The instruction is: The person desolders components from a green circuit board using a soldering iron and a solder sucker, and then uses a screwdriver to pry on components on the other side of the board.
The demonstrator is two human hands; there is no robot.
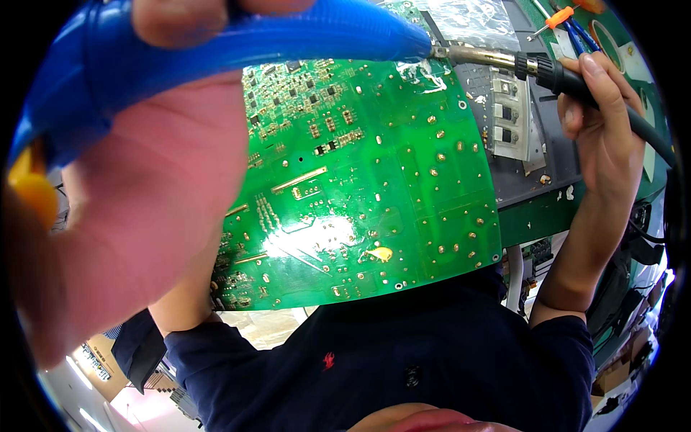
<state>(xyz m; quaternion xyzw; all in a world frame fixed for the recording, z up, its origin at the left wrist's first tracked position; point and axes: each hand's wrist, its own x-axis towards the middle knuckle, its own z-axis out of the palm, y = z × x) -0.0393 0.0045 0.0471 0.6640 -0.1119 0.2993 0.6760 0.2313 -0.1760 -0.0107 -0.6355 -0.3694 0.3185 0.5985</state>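
Close to the camera, my left hand [155, 194] is closed round a blue solder sucker [288, 32] with a yellow part at its rear end. Its tapered nose points right and meets the tip of a soldering iron [497, 57] near the far right of the board. My right hand [608, 108] grips the iron by its black handle, and the cord trails off to the right. Below both tools lies a large green circuit board [432, 209], tilted, with many solder joints and a yellow blob near its lower middle. My left hand and the sucker hide the board's left and far parts.
Right of the board, a strip of packaged components [507, 122] lies on a dark grey mat [536, 187] with pale scraps. A clear plastic bag [475, 21] lies at the back. An orange-handled screwdriver [560, 17], blue-handled pliers [575, 36] and a tape roll [610, 45] lie beyond my right hand.
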